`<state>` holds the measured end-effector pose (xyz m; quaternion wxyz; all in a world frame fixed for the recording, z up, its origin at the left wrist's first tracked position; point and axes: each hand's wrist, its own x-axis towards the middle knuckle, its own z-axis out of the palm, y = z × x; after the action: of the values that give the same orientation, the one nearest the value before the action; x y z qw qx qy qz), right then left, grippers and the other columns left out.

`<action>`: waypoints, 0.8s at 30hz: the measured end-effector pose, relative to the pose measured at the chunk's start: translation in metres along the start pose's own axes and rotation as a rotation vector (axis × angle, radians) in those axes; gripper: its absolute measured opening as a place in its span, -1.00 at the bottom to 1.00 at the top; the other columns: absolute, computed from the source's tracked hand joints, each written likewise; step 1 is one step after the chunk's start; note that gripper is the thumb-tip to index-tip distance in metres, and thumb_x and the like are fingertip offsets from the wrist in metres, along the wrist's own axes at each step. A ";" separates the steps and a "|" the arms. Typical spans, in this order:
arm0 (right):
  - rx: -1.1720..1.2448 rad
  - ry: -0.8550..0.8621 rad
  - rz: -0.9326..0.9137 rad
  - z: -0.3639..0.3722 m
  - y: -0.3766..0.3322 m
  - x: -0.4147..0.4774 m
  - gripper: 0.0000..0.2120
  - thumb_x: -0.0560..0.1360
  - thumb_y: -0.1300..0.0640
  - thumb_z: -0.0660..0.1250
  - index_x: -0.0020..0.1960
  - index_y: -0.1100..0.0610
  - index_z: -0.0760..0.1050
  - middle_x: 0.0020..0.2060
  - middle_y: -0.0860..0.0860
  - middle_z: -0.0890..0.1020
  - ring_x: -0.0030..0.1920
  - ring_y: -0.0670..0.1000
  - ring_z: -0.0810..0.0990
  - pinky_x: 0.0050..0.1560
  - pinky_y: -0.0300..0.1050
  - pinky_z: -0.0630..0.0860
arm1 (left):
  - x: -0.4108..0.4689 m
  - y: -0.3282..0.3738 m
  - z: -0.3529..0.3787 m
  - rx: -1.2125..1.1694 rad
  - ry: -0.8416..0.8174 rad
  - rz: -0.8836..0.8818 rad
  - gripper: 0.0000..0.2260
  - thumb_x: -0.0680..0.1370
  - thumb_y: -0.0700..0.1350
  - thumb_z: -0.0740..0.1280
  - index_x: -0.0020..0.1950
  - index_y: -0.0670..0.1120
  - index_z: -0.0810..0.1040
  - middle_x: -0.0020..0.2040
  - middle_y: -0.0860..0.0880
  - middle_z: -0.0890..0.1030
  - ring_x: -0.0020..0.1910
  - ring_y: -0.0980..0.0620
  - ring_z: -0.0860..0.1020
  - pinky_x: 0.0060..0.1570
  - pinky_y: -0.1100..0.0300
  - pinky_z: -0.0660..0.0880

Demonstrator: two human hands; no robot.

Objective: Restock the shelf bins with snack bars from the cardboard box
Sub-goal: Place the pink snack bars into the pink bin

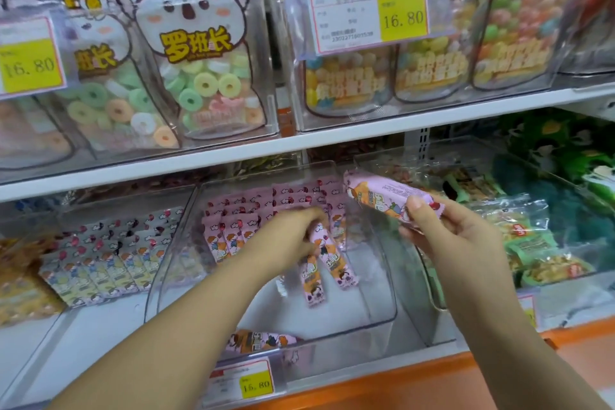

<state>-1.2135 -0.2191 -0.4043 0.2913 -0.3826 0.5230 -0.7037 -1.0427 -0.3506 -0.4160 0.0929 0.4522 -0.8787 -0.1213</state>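
**Both my hands hold pink bars at the middle bin**

My left hand (293, 230) reaches into the clear bin (382, 303), its fingers curled round the top ends of two pink snack bars (316, 270), which hang down over the bin's bare floor. My right hand (446, 230) pinches one end of another pink bar (376, 196) between thumb and fingers. That bar tilts up to the left, above the bin's right wall.

Behind my left hand, a row of pink bars (233, 230) stands upright against the back of the bin. One loose bar (263, 341) lies flat just in front of the bin, above a yellow price tag (256, 384) reading 16.80.

The neighbouring bin on the left holds pale bars (109, 263) in rows. On the right lie green packets (532, 243). On the shelf above stand bags of ring candy (203, 76).
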 end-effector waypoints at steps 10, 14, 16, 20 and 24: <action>0.287 0.061 0.137 -0.001 0.001 0.005 -0.79 0.49 0.13 0.34 0.12 0.09 0.55 -0.15 0.01 0.71 -0.07 -0.04 0.69 -0.16 -0.30 0.58 | 0.019 0.006 0.025 0.164 0.306 0.159 -0.48 0.49 -0.15 0.41 0.41 0.06 0.36 0.34 -0.04 0.33 0.10 -0.10 0.52 0.00 0.07 0.52; 0.284 0.056 0.124 -0.003 0.002 0.005 -0.85 0.50 0.12 0.34 0.06 0.05 0.56 -0.12 0.00 0.70 -0.05 -0.01 0.68 -0.17 -0.30 0.58 | 0.015 0.008 0.024 0.227 0.344 0.039 -0.47 0.47 0.02 0.42 0.41 0.09 0.35 0.31 -0.06 0.27 0.21 -0.10 0.44 0.04 0.05 0.51; 0.251 0.048 0.107 -0.003 0.001 0.004 -0.86 0.50 0.11 0.34 0.06 0.04 0.54 -0.15 -0.01 0.71 -0.07 -0.01 0.69 -0.18 -0.29 0.58 | 0.013 0.006 0.023 0.151 0.302 0.026 -0.49 0.46 0.01 0.44 0.38 0.06 0.39 0.31 -0.05 0.27 0.24 -0.07 0.41 0.11 0.07 0.49; 0.138 0.040 0.039 0.002 -0.002 0.001 -0.83 0.47 0.10 0.37 0.02 0.00 0.43 -0.19 0.00 0.71 -0.23 -0.07 0.68 -0.18 -0.26 0.60 | 0.007 0.002 0.017 -0.069 0.284 -0.003 -0.53 0.44 -0.08 0.47 0.33 -0.01 0.45 0.32 -0.04 0.30 0.18 0.00 0.46 0.17 0.29 0.33; -0.005 -0.048 -0.050 0.010 -0.005 -0.002 -0.87 0.47 0.12 0.39 -0.03 0.03 0.45 -0.19 -0.04 0.68 -0.21 -0.08 0.65 -0.19 -0.21 0.58 | -0.007 -0.006 0.006 -0.214 0.287 -0.024 -0.66 0.47 -0.16 0.43 0.21 0.05 0.50 0.23 0.03 0.39 0.21 0.05 0.43 0.05 0.42 0.27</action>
<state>-1.2038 -0.2214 -0.3982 0.2850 -0.4130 0.5081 -0.7000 -1.0353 -0.3478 -0.4238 0.2637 0.4630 -0.8329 -0.1493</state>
